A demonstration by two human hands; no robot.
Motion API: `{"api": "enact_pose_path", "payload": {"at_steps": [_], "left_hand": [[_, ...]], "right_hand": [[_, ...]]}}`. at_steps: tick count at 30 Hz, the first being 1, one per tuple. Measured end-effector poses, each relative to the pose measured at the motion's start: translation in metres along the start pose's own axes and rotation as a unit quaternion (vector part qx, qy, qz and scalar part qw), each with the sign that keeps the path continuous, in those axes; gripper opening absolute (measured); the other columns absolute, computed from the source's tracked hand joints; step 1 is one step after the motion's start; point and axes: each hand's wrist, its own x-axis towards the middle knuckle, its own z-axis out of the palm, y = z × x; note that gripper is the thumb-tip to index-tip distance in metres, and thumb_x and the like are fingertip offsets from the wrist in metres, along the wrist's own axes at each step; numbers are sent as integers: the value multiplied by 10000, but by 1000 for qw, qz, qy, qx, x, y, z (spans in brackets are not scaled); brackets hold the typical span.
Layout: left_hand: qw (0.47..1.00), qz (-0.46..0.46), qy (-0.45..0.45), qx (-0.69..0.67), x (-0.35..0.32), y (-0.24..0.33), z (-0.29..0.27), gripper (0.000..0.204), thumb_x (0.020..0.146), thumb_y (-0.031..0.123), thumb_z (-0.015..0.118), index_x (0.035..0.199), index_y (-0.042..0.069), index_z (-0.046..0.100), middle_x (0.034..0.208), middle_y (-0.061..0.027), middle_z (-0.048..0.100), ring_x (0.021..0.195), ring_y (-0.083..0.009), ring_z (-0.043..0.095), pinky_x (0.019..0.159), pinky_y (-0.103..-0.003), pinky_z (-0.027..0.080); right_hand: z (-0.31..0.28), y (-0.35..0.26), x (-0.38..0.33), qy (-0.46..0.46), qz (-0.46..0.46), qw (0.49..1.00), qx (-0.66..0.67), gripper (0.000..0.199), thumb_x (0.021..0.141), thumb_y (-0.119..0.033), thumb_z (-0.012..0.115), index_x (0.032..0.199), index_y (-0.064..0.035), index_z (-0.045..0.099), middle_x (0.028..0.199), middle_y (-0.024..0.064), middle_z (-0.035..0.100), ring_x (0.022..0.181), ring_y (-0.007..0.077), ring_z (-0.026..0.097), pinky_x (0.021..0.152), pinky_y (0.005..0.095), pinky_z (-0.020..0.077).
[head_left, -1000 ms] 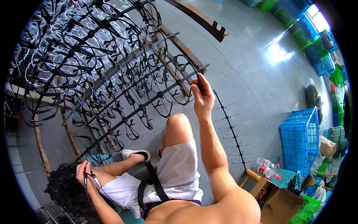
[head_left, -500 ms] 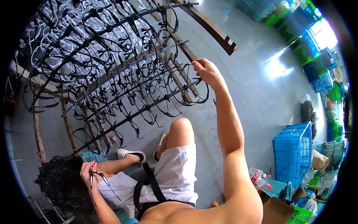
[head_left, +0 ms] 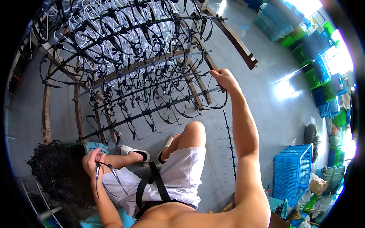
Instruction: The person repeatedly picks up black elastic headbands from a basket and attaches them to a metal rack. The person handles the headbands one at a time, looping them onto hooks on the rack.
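Observation:
My left hand [head_left: 94, 163] is raised by my left knee, its fingers closed on a black spectacle frame [head_left: 114, 175] whose thin arms hang down. My right arm reaches far forward. At the right end of the lowest black rod [head_left: 149, 110], my right hand [head_left: 227, 80] pinches a black spectacle frame [head_left: 226, 102] that curves down below the fingers; the fingertips partly hide the grip. More black frames hang in rows along this rod and the rods behind it. A large heap of black frames [head_left: 51, 167] lies beside my left hand.
Brown beams [head_left: 237, 43] support the rods, with white frames [head_left: 125, 45] hanging behind. A pegged black rod [head_left: 230, 146] lies on the floor, right of my knee. To the right stands a blue crate [head_left: 292, 171]; stacked bins [head_left: 319, 72] line the far right.
The view has shifted, so the rack sits further right and the pegged rod on the floor shows more. My right hand stays at the rod's end; my left still holds its frame.

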Motion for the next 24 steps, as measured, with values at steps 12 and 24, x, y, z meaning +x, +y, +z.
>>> {"api": "enact_pose_path", "payload": {"at_steps": [12,24], "left_hand": [[969,110,52,-217,4,141,30,286,904,160,510,1148,15,541,1085,-98,506,792,-117,440,708,-258,377],[680,-55,-143,-717,11,138,75,515,939,434,460,1253,26,445,1205,-80,482,1043,-154,476,898,-293,419]], "right_hand": [[149,-84,-240,-463,-194,754,423,455,1001,-370,346,1202,23,460,1041,91,508,988,170,483,891,292,398],[151,-65,-254,-353,-191,820,408,343,925,-228,577,1164,-17,451,989,46,465,856,109,448,754,257,400]]}}
